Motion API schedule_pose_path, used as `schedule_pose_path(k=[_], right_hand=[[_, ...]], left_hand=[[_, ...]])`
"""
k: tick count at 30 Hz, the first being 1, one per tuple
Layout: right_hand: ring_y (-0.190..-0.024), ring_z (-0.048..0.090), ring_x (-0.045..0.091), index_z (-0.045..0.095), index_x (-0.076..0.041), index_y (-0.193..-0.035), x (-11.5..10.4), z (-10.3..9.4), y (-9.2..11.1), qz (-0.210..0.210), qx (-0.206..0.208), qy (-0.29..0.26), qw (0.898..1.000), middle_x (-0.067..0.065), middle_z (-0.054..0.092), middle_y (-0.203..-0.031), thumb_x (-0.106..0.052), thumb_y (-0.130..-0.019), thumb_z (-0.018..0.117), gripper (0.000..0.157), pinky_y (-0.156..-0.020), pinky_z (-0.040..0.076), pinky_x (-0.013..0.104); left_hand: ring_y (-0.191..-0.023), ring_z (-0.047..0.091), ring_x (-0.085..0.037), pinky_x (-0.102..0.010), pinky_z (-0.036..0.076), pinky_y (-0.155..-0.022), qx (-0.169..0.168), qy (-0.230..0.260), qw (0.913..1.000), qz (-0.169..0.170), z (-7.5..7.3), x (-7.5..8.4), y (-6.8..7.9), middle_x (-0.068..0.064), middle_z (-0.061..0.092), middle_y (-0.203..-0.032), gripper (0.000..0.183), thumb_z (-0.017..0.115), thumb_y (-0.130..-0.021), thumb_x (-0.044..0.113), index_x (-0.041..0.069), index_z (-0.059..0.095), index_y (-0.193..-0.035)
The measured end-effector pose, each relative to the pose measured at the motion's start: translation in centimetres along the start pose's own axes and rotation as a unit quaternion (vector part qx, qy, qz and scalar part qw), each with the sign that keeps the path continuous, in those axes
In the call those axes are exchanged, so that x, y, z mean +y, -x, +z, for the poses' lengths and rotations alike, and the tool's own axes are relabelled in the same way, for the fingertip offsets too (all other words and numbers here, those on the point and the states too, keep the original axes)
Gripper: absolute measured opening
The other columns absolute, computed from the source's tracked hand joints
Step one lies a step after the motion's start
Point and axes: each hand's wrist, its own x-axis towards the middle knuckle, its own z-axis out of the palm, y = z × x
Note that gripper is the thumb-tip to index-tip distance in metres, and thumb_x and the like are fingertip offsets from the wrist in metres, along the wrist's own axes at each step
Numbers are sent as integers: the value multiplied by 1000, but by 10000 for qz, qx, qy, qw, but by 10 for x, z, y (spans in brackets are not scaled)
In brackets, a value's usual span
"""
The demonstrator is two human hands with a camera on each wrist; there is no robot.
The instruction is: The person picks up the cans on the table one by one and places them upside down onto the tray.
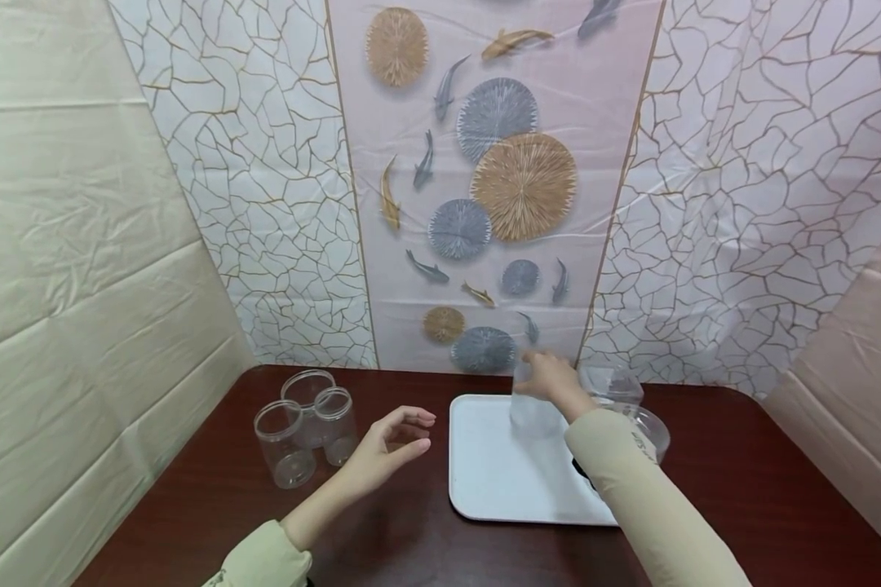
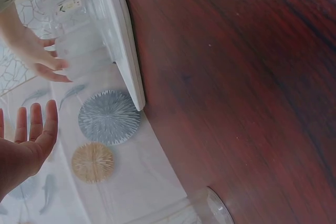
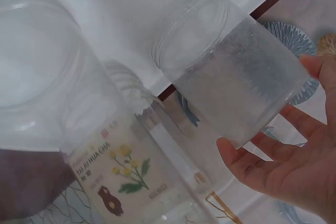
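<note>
My right hand (image 1: 551,379) holds a clear plastic jar (image 3: 231,77) by its base end, thumb on one side and fingertips on the other. The jar is upside down, its threaded neck toward the white tray (image 1: 514,489), over the tray's back part in the head view. A cloudy film covers part of its wall. My left hand (image 1: 389,444) hovers left of the tray with fingers apart and relaxed, holding nothing. Close beside the held jar, a clear jar with a printed flower label (image 3: 131,177) shows in the right wrist view.
Three clear jars, a front one (image 1: 282,452), a back one (image 1: 308,387) and a narrow one (image 1: 341,428), stand on the dark wooden table (image 1: 382,538) at left. A clear boxy container (image 1: 613,381) and a round one (image 1: 653,428) are at the tray's right, partly behind my sleeve.
</note>
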Motion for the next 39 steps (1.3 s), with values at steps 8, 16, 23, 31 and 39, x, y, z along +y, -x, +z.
schedule_pose_path(k=[8,16,23,31,39], right_hand=[[-105,43,49,48,-7,-124,2,3,-1,45,44,83,9999,25,47,-122,-33,-72,65,61,-82,40,55],[-108,40,51,46,-5,-125,0,1,0,-78,-75,33,9999,28,44,-123,-30,-74,65,60,-85,39,57],[-111,37,51,45,-6,-127,-5,2,0,58,-183,-61,9998,28,42,-126,-29,-75,66,61,-86,37,58],[-113,34,51,42,-6,-128,-6,1,1,189,-280,-174,9993,29,39,-128,-27,-75,66,62,-87,36,60],[-120,30,49,37,-1,-130,-7,-3,2,169,-656,-363,9970,28,36,-131,-22,-74,67,67,-97,24,62]], left_hand=[[-95,57,-21,-31,47,-83,-51,85,9999,-82,1,3,-1,-16,56,-110,28,56,-84,4,-2,51,-110],[-95,57,-23,-29,47,-82,-63,14,9999,-87,0,3,0,-16,56,-109,28,56,-84,4,-3,50,-111],[-95,57,-23,-32,47,-83,-96,-35,9999,-123,0,1,2,-16,56,-109,28,56,-84,5,-3,51,-110],[-95,57,-23,-28,47,-82,-80,-14,10000,-18,0,-7,0,-15,56,-110,28,56,-84,5,-2,51,-110],[-95,57,-15,-26,47,-83,-93,-91,9999,81,-2,-27,-3,-11,57,-109,28,58,-84,13,5,52,-111]])
